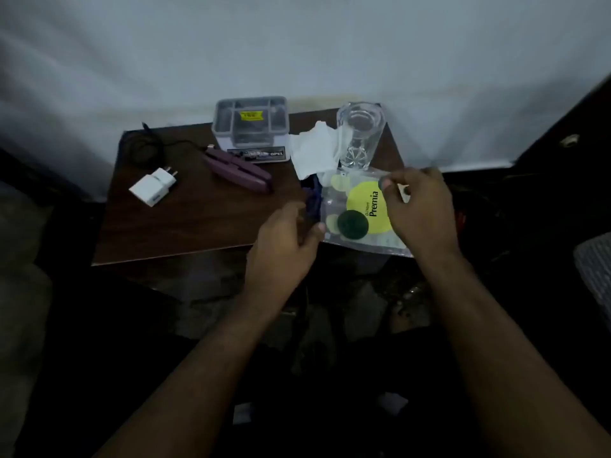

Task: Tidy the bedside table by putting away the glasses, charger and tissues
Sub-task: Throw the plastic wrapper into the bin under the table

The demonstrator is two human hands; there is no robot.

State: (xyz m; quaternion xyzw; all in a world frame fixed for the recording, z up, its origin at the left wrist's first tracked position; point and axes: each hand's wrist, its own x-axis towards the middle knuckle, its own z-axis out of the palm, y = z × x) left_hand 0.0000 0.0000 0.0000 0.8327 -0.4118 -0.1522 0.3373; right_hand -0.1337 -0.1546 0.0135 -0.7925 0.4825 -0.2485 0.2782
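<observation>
Both hands work at the near right corner of the dark wooden bedside table, where a clear plastic pouch printed with a yellow circle and the word "Premia" lies, its near end hanging a little past the table's front edge. The left hand has its fingers curled at the pouch's left edge, against a dark blue item that lies along that edge; the blur leaves it unclear what that item is, and whether the hand grips it or the pouch cannot be told. The right hand pinches the pouch's far right edge between thumb and curled fingers.

Toward the left edge of the table, well apart from the hands, lies the white charger plug with its pins pointing to the far side. Its black cable is loosely coiled at the far left corner. Near the middle lies a closed purple glasses case, set at a slant.

Just beyond the pouch, crumpled white tissues rest against a tall clear drinking glass standing upright at the far right corner. Left of the tissues, at the far edge, stands a grey organiser box with open compartments and a yellow sticker on it
</observation>
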